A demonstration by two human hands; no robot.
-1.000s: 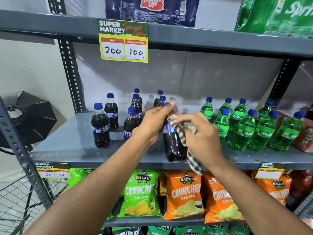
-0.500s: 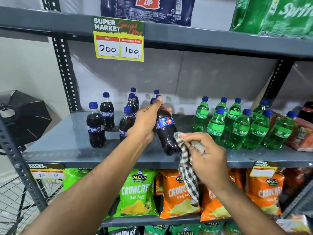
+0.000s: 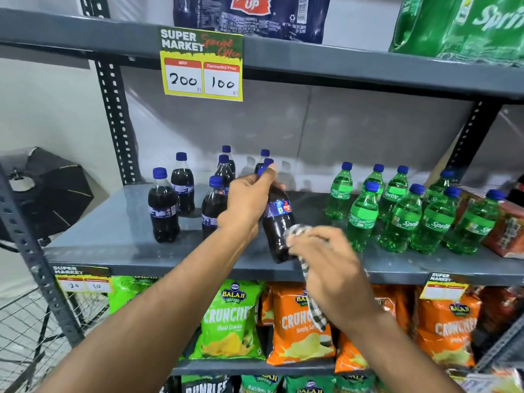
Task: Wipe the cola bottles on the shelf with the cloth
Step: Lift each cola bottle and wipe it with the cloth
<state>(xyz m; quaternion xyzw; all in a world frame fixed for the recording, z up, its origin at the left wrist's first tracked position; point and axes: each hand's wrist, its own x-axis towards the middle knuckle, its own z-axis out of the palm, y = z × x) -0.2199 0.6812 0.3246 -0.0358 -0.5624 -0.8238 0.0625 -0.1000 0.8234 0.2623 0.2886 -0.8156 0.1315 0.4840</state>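
My left hand grips the neck and cap of a dark cola bottle, holding it tilted over the front of the grey shelf. My right hand holds a black-and-white checked cloth pressed against the bottle's lower right side; the cloth's tail hangs below the shelf edge. Several more cola bottles with blue caps stand upright on the shelf to the left and behind my left hand.
Several green Sprite bottles stand to the right on the same shelf, an orange-red pack beyond them. Chip bags fill the shelf below. A yellow price tag hangs from the upper shelf. A wire basket sits lower left.
The cloth has slid from the bottle's neck down to its lower body, with my right hand following. My left hand still holds the bottle, which is now tilted with its base toward me.
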